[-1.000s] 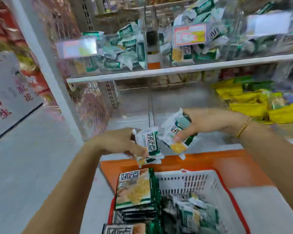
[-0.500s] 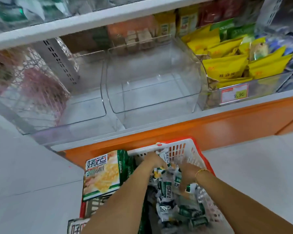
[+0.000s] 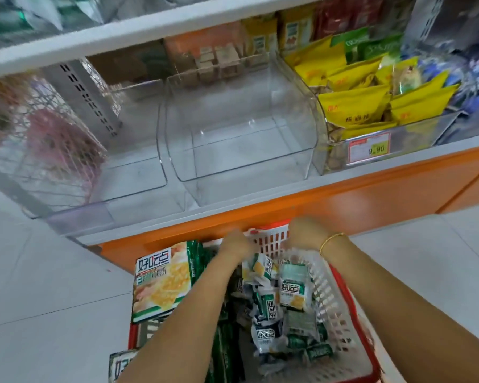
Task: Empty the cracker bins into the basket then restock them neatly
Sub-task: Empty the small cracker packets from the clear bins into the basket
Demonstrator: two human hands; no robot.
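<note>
Left hand and right hand have edged to the basket rim, perhaps touching; grip cannot be told.

The left bin and right bin, clear plastic, stand empty side by side, above and beyond the left hand and right hand. The white mesh basket sits under both; small green-white cracker packets lie heaped just below them.

- The centre bin and left bin stand side by side on the shelf, mid-frame.
- The basket sits below them, lower centre, with cracker packets in it.
</note>
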